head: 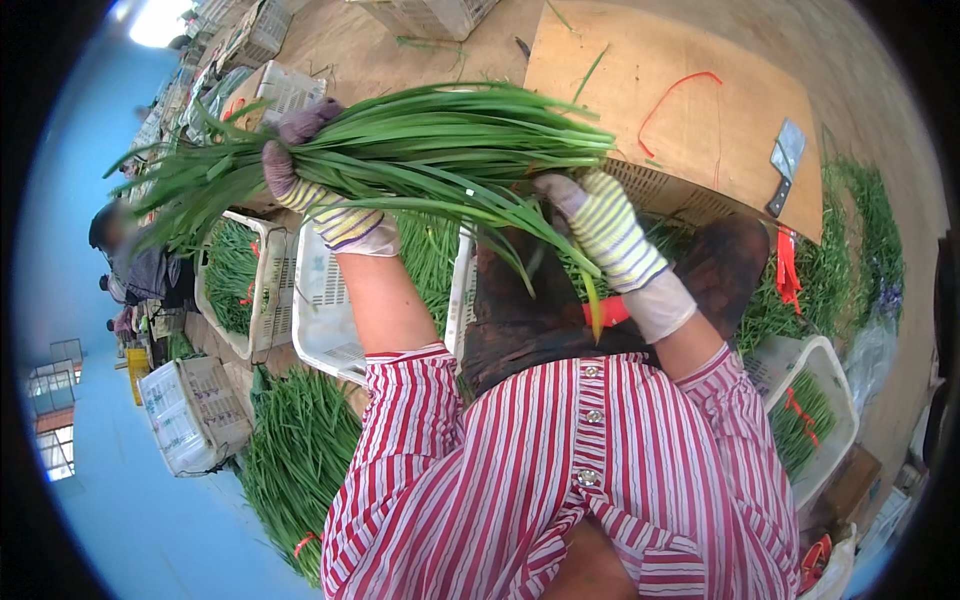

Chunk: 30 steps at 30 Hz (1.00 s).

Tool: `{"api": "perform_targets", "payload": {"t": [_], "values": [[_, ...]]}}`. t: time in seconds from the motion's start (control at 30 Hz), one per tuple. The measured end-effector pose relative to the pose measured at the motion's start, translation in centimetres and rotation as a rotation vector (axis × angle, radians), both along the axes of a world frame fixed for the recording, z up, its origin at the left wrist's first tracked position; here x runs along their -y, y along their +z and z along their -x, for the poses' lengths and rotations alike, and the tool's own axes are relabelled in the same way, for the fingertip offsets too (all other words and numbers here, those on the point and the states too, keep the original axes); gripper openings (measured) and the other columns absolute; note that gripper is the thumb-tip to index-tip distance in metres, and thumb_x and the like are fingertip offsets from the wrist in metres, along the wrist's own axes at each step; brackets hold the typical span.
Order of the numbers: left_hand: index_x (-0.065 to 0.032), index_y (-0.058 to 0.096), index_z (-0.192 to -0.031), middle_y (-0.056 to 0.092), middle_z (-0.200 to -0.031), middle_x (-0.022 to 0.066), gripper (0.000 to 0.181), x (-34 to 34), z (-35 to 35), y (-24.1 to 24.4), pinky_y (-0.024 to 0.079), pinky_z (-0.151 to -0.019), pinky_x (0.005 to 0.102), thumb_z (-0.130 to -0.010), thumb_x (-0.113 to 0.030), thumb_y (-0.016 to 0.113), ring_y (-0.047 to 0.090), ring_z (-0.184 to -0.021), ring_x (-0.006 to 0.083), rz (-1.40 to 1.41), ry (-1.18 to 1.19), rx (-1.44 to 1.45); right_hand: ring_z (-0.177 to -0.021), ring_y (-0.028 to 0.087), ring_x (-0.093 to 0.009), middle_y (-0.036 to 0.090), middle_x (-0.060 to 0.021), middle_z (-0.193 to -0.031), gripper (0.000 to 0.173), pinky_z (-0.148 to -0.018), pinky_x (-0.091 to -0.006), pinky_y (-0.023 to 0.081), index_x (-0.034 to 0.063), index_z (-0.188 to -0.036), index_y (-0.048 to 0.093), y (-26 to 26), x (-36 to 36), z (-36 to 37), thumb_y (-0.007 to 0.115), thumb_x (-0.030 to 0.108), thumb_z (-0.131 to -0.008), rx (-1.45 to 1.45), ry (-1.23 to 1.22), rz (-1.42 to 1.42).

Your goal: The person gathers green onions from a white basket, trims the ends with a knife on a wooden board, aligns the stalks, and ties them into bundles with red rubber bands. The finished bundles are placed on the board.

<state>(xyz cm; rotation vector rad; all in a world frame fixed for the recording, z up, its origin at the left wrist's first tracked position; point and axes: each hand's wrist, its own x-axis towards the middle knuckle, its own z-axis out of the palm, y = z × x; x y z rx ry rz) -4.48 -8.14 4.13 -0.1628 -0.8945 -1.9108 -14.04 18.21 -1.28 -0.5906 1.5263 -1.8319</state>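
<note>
A thick bunch of long, flat green leaves, apparently garlic chives [450, 135], spans the space before me. My left hand [311, 196], in a striped knit glove, grips it near the leafy end, thumb and fingers wrapped around it. Pale stem ends point right, towards the board. Just below those ends is my right hand [616, 229], gloved alike, with its fingertips at the underside of the stems. Some leaves hang loose beside that hand, one of them yellowed [596, 304]. Whether the right fingers pinch any stalk is unclear.
A wooden board [750, 112] rests on a crate, bearing a red tie [675, 94] and a cleaver [786, 166]. Red ties [786, 270] hang at its edge. Crates of chives [232, 274] [806, 420] flank me. A chive pile [300, 442] lies lower left. Another person [146, 262] sits far left.
</note>
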Motion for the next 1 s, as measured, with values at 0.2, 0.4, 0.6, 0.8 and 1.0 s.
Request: {"api": "perform_targets", "payload": {"t": [0.2,0.4,0.6,0.8,1.0], "values": [[-0.0146,0.058,-0.079,0.062,-0.084,-0.0019,0.019,2.6,-2.9,1.2,0.049,-0.087,0.0413,-0.082,-0.031,0.067,0.060,-0.088,0.0185,-0.103,-0.147,-0.157,-0.084,0.066,-0.030,0.068,-0.0161,-0.090,0.038,-0.075,-0.0386,0.050,0.0054,-0.113,0.062,-8.7,-8.0,5.0,0.059,0.032,-0.087,-0.779,0.285,-1.032],[-0.0100,0.054,-0.078,0.056,-0.077,0.0006,0.019,1.2,-1.7,-0.5,0.043,-0.092,0.0411,-0.079,-0.024,0.067,0.055,-0.082,0.0190,-0.088,-0.118,-0.094,-0.066,0.058,-0.008,0.065,-0.0047,-0.079,0.035,-0.055,-0.0214,0.047,0.0005,-0.109,0.064,3.7,-4.0,0.5,0.065,0.024,-0.082,0.181,0.093,-0.297],[-0.0080,0.053,-0.078,0.057,-0.084,0.0045,0.023,-3.2,0.6,0.7,0.042,-0.095,0.0428,-0.082,-0.028,0.064,0.054,-0.089,0.0238,0.025,-0.201,-0.075,-0.043,0.047,-0.007,0.061,-0.0008,-0.067,0.024,-0.037,-0.0214,0.034,0.0073,-0.094,0.064,0.5,0.2,0.8,0.067,0.030,-0.085,0.595,0.113,0.122],[-0.0071,0.061,-0.080,0.062,-0.085,0.0055,0.024,-1.6,-0.3,-0.3,0.047,-0.087,0.0424,-0.082,-0.031,0.063,0.058,-0.085,0.0206,-0.168,0.104,0.068,-0.045,0.041,-0.009,0.048,0.0017,-0.059,0.028,-0.041,-0.0246,0.030,0.0055,-0.085,0.059,-0.6,-3.6,0.5,0.056,0.032,-0.093,0.517,0.263,0.231],[-0.0112,0.065,-0.077,0.067,-0.083,0.0051,0.028,0.2,-2.2,-0.2,0.053,-0.084,0.0479,-0.082,-0.038,0.062,0.064,-0.087,0.0249,-0.294,-0.022,-0.020,-0.066,0.063,-0.019,0.065,-0.0089,-0.076,0.031,-0.062,-0.0299,0.050,0.0056,-0.104,0.064,-5.8,-10.6,4.9,0.061,0.031,-0.087,-0.874,0.232,-0.788]]}}
